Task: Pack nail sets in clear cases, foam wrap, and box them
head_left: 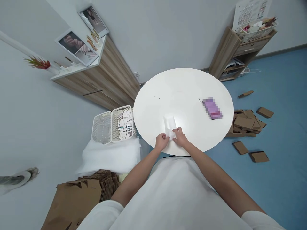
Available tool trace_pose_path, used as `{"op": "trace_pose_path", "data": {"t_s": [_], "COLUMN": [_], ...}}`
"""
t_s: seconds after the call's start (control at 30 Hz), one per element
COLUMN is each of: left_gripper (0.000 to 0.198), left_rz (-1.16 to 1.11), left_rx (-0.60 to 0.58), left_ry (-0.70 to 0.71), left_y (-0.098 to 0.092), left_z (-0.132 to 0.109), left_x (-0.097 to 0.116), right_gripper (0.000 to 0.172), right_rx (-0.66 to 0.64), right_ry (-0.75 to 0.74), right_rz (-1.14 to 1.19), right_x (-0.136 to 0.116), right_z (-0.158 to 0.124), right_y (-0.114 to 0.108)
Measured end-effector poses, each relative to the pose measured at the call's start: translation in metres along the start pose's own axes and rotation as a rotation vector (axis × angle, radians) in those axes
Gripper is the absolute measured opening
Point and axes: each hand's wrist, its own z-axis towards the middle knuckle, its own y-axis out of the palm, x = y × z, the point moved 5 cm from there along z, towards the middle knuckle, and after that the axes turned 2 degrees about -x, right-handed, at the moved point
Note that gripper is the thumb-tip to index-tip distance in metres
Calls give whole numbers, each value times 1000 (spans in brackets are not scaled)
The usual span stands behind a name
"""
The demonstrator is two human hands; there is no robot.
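A white, soft-looking sheet or pouch (169, 123) lies on the round white table (168, 92) near its front edge. My left hand (161, 141) is curled at the sheet's near left corner, fingers pinched. My right hand (179, 136) pinches the sheet's near right end. Both hands rest at the table's edge, close together. A purple blurred object (212, 109) lies on the table's right side, well away from my hands.
Left of the table stand two white mesh baskets (112, 126), one with small cards, over a stack of white foam sheets (110, 156). Flat brown cardboard (79, 198) is piled lower left. Brown boxes (247, 121) litter the blue floor right. Wooden cabinets stand behind.
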Motion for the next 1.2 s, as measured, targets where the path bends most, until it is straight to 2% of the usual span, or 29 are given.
{"op": "trace_pose_path", "data": {"t_s": [0.13,0.23,0.33,0.4,0.53,0.7,0.8,0.87,0.93,1.0,1.1,1.2], "left_gripper": [11,15,23,26,32,30,36,38,39,40,43,44], "left_rz": [122,179,232,289,344,418,501,523,527,521,488,430], "left_rx": [-44,-33,-19,-41,-90,49,35,23,23,17,-13,-48], "left_ry": [75,95,167,238,409,498,542,558,565,564,549,541], "left_y": [14,22,26,28,25,9,9,10,10,10,12,13], "left_z": [3,2,-4,-10,-18,-9,-3,-2,-1,1,5,9], "left_x": [22,30,31,29,25,25,26,25,24,21,18,17], "right_gripper": [50,49,34,27,22,20,27,38,45,50,68,74], "right_rx": [-24,-60,-61,-4,137,124,55,68,132,139,6,-66], "right_ry": [39,12,62,122,163,60,7,-49,-152,-296,-440,-413], "right_rz": [101,208,339,361,273,254,261,202,65,-109,-306,-386], "right_x": [3,8,13,14,12,16,19,17,10,0,-10,-7], "right_z": [7,11,14,14,16,20,16,9,-1,-10,-14,-8], "right_y": [1,-2,-2,-1,3,5,3,-4,-13,-18,-13,-8]}}
